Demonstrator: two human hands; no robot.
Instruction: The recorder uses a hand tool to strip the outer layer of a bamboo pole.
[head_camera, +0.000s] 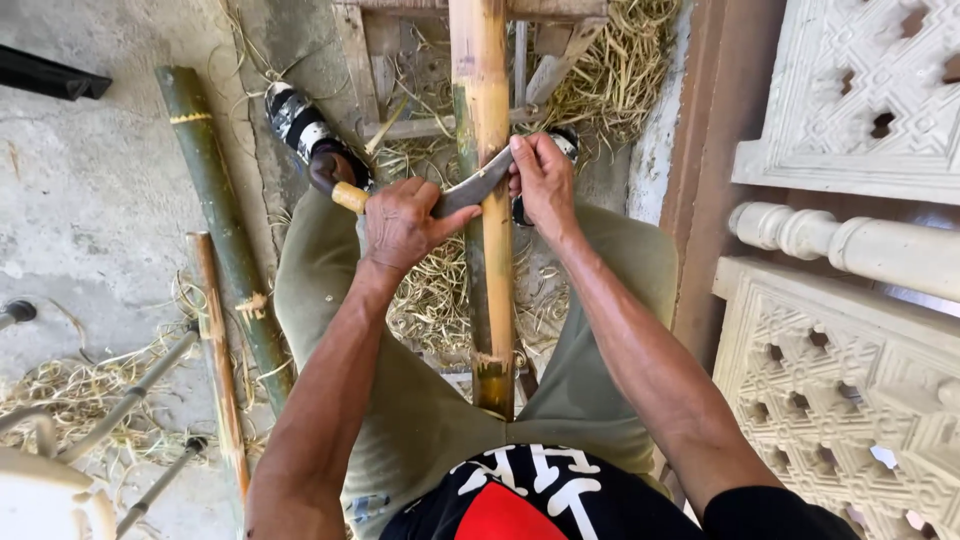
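Nearest the camera, the lower end of a long yellow-green bamboo pole (490, 250) is seen lodged between the thighs of a seated person in olive trousers, the pole running up and away to a wooden frame (400, 128) at the top of the view. Midway along the pole, a curved dark metal blade with a pale wooden handle (470, 187) is laid crosswise on the skin. The left hand (400, 225) is clamped on the handle end, thumb pressed along the blade's back; the right hand (542, 180) is closed on the blade's tip, just beside the pole. The hands are set apart, one on each side of the pole.

In judgement, even pressure from both hands and a shallow blade angle would be required for a clean scrape, with the pole kept braced.

Farther off, pale shavings (440, 300) lie heaped underfoot; a green bamboo length (215, 210) rests on the concrete at left.
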